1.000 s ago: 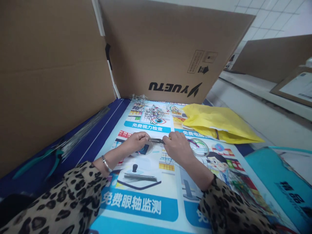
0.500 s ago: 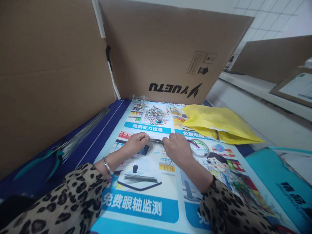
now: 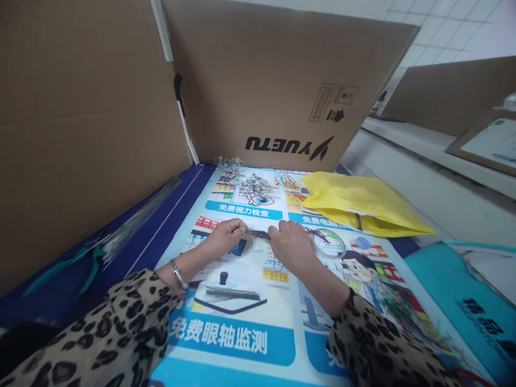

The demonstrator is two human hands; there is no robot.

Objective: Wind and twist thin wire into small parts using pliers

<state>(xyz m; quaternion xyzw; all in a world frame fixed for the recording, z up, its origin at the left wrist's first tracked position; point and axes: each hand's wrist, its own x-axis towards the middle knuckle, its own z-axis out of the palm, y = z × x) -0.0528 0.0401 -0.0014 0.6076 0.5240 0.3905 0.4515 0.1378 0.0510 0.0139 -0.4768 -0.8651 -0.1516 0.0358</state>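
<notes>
My right hand [image 3: 292, 244] is closed around a pair of pliers [image 3: 258, 234], whose dark, narrow jaws point left. At the tip of those jaws my left hand [image 3: 228, 236] has thumb and forefinger pinched together; what they hold is too small to make out. Just below these fingertips shows the edge of a clear round dish [image 3: 250, 246]. To the right of my right hand lies a second clear round dish [image 3: 329, 243] with purple and green strands [image 3: 320, 235] at it. A small bundle of thin grey wires [image 3: 233, 294] rests on the printed mat, nearer to me.
Tangled coloured wires [image 3: 258, 185] lie at the back. A yellow bag [image 3: 363, 204] is at the back right, a teal folder [image 3: 455, 290] at the right. Teal-handled pliers [image 3: 94, 269] and long thin wires [image 3: 139, 217] lie left. Cardboard panels [image 3: 274, 80] stand behind.
Almost nothing has moved. Both hands and the pliers keep the same place and hold; the view has shifted very slightly.
</notes>
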